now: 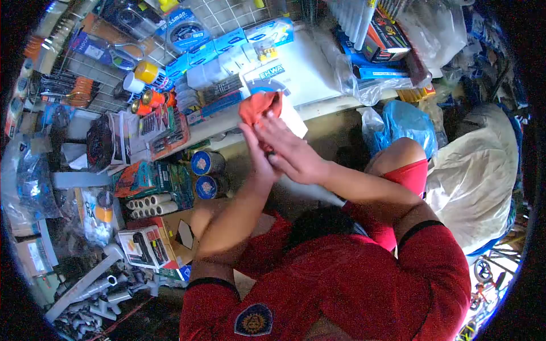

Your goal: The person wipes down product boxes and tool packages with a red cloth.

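An orange-red cloth [260, 106] is bunched up between my hands, its loose part sticking out beyond the fingertips. My left hand [257, 154] presses against it from the left, thumb side up. My right hand [296, 152] lies across from the right, fingers stretched along the cloth and palm turned towards the left one. Parts of the cloth between the palms are hidden. Just behind the hands is a white box marked EHWA [272, 77] at the edge of the shelf [333, 103].
Blue boxes [230, 41] and spray-can-like containers [146, 73] crowd the shelf. Two round blue-ended tins [206, 186] stand below it. Grey pipe fittings [102, 295] lie at lower left. A blue plastic bag [405, 126] and a beige cloth cover [475, 176] are at right.
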`<act>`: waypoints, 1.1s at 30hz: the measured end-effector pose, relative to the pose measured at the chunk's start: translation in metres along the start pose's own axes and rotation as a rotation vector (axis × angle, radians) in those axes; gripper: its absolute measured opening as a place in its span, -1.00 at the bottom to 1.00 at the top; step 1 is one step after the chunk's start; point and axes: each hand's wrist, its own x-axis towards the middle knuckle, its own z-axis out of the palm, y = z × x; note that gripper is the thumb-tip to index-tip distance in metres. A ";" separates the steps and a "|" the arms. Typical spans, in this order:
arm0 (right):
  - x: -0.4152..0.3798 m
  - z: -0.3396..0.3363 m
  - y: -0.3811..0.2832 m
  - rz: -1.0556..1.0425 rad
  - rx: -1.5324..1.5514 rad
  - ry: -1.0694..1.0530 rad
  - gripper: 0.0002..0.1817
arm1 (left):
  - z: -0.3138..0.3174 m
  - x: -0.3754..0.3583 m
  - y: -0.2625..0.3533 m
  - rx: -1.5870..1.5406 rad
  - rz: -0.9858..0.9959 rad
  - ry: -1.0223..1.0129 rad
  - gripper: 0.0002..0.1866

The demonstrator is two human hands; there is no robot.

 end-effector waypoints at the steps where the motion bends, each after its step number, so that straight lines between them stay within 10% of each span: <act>1: 0.000 0.001 -0.003 -0.034 0.044 -0.071 -0.31 | -0.004 0.005 0.012 -0.164 -0.057 -0.314 -0.18; 3: 0.004 -0.003 -0.008 -0.051 0.030 -0.137 -0.32 | -0.006 0.005 0.020 -0.322 -0.112 -0.629 -0.14; 5: 0.013 -0.014 -0.005 -0.072 0.013 -0.189 -0.34 | -0.001 -0.003 0.025 -0.487 -0.191 -0.447 -0.13; 6: 0.018 -0.025 0.006 -0.119 -0.162 -0.218 -0.35 | -0.007 0.000 0.024 -0.011 0.019 0.058 -0.16; 15: 0.031 -0.052 0.020 0.071 -0.662 0.092 -0.39 | 0.039 -0.016 0.035 0.282 -0.063 -0.231 -0.39; 17: 0.035 -0.066 0.044 0.117 -0.382 0.178 -0.52 | 0.041 -0.018 0.042 0.326 -0.083 -0.229 -0.38; 18: 0.037 -0.076 0.052 0.593 -0.112 0.058 -0.66 | 0.037 -0.017 0.044 0.328 -0.052 -0.184 -0.38; 21: 0.020 -0.070 0.093 0.554 0.482 0.250 -0.67 | 0.035 -0.018 0.053 0.299 0.023 -0.103 -0.37; 24: 0.026 -0.069 0.051 0.131 -0.046 0.191 -0.59 | 0.035 -0.011 0.061 0.315 0.161 -0.009 -0.40; 33: 0.023 -0.048 0.001 0.247 -0.394 0.378 -0.24 | 0.045 -0.019 0.053 0.361 0.314 -0.032 -0.46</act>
